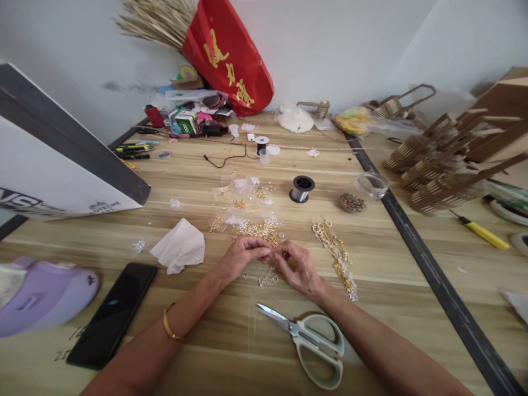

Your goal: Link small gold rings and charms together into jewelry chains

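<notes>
We see the left hand (247, 254) and right hand (299, 268), each grip pinched closed, its content unclear. At their six o'clock lies a silver chain (264, 279); the chain bundle (340, 263) at three seems done, loose parts (264, 230) at twelve unused

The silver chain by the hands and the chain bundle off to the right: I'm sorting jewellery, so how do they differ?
Colour: the silver chain looks all silver, while the chain bundle mixes gold and silver.
Bulk: the silver chain is thin and loose; the chain bundle is several strands gathered thickly.
Place: the silver chain lies between the wrists; the chain bundle lies beyond the right hand.
Both include small rings.
</notes>
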The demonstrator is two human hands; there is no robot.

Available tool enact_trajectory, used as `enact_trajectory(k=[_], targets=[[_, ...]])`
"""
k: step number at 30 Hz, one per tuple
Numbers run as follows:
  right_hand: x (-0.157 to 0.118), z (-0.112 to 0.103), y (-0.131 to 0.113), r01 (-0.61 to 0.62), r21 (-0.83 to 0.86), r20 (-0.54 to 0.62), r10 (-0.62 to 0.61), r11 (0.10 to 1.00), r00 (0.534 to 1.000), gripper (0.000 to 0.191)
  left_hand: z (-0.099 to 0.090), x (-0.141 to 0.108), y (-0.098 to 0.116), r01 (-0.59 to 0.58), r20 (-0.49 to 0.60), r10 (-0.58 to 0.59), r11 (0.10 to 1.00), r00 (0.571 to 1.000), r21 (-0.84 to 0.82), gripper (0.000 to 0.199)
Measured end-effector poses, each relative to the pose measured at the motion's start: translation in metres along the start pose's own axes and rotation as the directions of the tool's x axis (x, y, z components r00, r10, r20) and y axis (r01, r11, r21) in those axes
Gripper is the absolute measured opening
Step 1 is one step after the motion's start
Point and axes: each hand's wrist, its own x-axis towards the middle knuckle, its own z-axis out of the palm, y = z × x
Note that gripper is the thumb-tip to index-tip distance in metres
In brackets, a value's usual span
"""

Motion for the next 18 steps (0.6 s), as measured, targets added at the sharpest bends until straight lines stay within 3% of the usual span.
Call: enact_trajectory(k=[10,18], targets=[[-0.0005,0.0002,-0.0004,0.006,0.004,-0.006,-0.006,1.000,1.000,0.004,0.0016,-0.0017,0.0035,-0.031,-0.002,0.032,0.998,0.999,0.059,0.013],[-0.0012,0.0015,0.0023,0.020,0.003,-0.012,-0.020,1.000,1.000,0.005,0.0021,-0.0007,0.0012,-0.013,-0.024,0.012,1.000,1.000,-0.024,0.014]])
